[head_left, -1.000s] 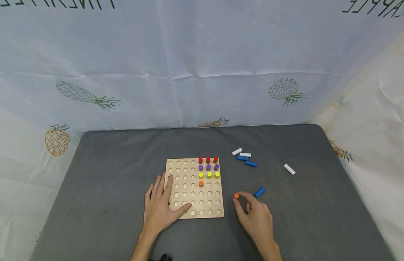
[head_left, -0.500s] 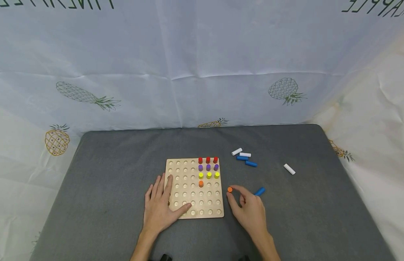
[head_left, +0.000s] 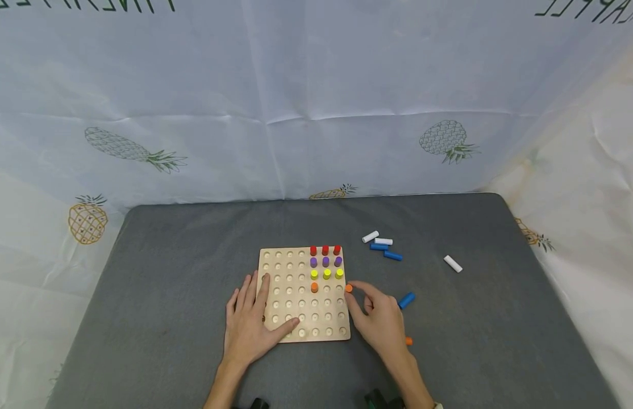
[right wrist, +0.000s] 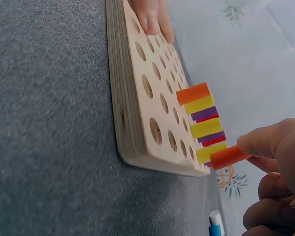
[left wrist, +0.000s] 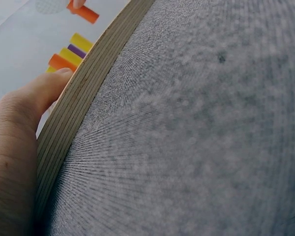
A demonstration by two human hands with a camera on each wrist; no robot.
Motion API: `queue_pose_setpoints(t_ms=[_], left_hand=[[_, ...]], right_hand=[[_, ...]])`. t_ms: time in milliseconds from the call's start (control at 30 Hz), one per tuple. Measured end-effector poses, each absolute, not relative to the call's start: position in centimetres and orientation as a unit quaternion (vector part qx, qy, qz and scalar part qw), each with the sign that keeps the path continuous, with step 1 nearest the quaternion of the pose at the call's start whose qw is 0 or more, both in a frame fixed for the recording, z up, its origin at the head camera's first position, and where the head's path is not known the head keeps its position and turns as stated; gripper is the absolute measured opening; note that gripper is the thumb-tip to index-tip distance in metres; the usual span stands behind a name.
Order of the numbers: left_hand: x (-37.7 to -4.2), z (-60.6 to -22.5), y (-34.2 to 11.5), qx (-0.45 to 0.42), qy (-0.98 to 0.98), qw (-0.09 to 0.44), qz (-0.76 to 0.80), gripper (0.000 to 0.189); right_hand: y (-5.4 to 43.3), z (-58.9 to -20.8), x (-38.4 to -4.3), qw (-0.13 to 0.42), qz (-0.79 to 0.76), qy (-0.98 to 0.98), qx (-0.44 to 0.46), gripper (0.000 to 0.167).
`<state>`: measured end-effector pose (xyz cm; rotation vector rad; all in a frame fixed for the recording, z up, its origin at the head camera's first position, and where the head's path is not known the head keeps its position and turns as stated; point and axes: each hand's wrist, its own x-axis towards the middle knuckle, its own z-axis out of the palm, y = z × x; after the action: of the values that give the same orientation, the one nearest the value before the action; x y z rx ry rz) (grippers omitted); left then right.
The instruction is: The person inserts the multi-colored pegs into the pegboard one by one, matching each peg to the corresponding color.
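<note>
My right hand (head_left: 383,321) pinches an orange peg (head_left: 349,288) between thumb and forefinger at the right edge of a wooden pegboard (head_left: 296,335). In the right wrist view the held orange peg (right wrist: 228,157) is tilted, overlapping a yellow peg in the board. My left hand (head_left: 251,326) lies with spread fingers over the board's left side, its thumb on the front left part. Red pegs (head_left: 325,250), purple pegs (head_left: 325,262) and yellow pegs (head_left: 327,274) stand in rows of three at the back right. One orange peg (head_left: 314,288) stands in front of them.
Behind the board to the right lie two white pegs (head_left: 370,237) and two blue pegs (head_left: 393,255). Another white peg (head_left: 453,264) is farther right. A blue peg (head_left: 407,300) and an orange peg (head_left: 409,341) lie by my right hand. Grey cloth (head_left: 194,238) covers the table.
My right hand has moved left and away from me with the orange peg, reaching the board's right edge. Another orange peg shows beside the right wrist. My left hand stays put.
</note>
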<state>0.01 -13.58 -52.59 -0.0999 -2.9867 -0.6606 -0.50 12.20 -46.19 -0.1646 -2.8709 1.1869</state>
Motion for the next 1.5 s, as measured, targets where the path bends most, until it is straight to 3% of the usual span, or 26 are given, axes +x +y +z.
queue_pose_setpoints(t_ms=[500, 800, 1500], left_hand=[[0.1, -52.6, -13.6, -0.033, -0.976, 0.049, -0.211, 0.118], [0.0, -52.6, -13.6, -0.033, -0.976, 0.046, -0.209, 0.118], [0.0, -52.7, -13.6, -0.039, -0.972, 0.065, -0.223, 0.117]], right_hand=[[10.7, -46.5, -1.5, 0.003, 0.457, -0.889, 0.0, 0.023], [10.1, -47.1, -1.8, -0.025, 0.469, -0.883, 0.003, 0.024], [9.8, -47.7, -2.0, -0.026, 0.464, -0.885, -0.004, 0.025]])
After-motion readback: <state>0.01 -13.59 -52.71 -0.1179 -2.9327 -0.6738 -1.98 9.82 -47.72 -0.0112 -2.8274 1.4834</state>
